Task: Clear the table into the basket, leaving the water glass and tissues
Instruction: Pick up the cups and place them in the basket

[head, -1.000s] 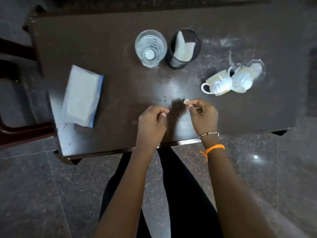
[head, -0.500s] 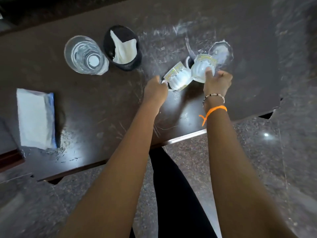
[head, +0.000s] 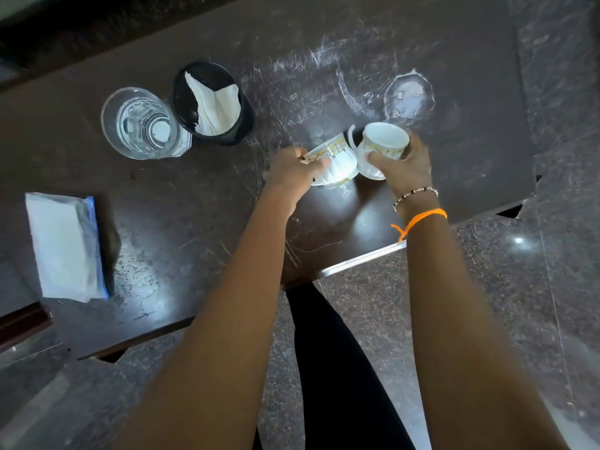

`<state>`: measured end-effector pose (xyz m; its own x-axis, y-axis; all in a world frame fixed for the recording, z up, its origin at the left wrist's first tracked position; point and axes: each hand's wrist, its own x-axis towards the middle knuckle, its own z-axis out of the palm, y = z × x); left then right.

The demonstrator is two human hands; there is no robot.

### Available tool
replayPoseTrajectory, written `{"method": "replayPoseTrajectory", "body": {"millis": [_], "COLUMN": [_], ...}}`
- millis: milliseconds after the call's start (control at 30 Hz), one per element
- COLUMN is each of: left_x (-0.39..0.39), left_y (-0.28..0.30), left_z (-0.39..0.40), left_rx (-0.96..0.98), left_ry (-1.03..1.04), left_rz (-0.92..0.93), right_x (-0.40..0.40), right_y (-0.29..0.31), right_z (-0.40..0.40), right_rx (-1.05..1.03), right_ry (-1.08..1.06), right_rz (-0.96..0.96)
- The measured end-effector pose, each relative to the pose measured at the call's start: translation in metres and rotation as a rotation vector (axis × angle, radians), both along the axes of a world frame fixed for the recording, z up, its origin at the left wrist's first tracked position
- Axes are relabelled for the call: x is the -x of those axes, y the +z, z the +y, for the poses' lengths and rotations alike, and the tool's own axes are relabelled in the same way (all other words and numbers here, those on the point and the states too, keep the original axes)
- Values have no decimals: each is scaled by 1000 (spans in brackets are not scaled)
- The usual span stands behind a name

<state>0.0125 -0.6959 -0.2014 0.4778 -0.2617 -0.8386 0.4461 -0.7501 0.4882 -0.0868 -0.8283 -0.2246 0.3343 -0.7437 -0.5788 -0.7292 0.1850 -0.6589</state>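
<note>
1. Dark scratched table [head: 324, 43], water glass [head: 143, 125] and mesh holder with tissues [head: 212, 103] upper left, tissue pack [head: 65, 248] far left.
2. Now both hands on cups, up from bare tabletop a second ago: left hand [head: 292, 173] fingers curled round tipped cup [head: 336, 160], right hand [head: 404, 164] clamped on upright cup [head: 383, 144], frame centre.
3. Probably basket next, though no basket visible.

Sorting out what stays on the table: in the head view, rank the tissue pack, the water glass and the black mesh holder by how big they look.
1. tissue pack, clearly largest.
2. water glass and black mesh holder look about alike; no ranking between them.
</note>
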Motion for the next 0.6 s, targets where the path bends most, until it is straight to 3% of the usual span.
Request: {"method": "replayPoseTrajectory", "body": {"millis": [100,200,300,500,600], "left_x": [7,16,20,24,26], "left_y": [0,3,2,0,4], "left_z": [-3,-3,1,3,7], "left_rx": [-32,-18,-28,-71,-79], "left_ry": [-62,-73,-100,-100,-84], "left_rz": [-71,-110,-167,-246,-345], "right_x": [10,16,22,32,34], "right_y": [0,2,4,6,8], "right_z": [11,26,30,41,42], "right_rx": [213,300,294,284,181], "right_ry": [91,-4,-104,-16,-54], "right_rz": [58,84,134,118,120]}}
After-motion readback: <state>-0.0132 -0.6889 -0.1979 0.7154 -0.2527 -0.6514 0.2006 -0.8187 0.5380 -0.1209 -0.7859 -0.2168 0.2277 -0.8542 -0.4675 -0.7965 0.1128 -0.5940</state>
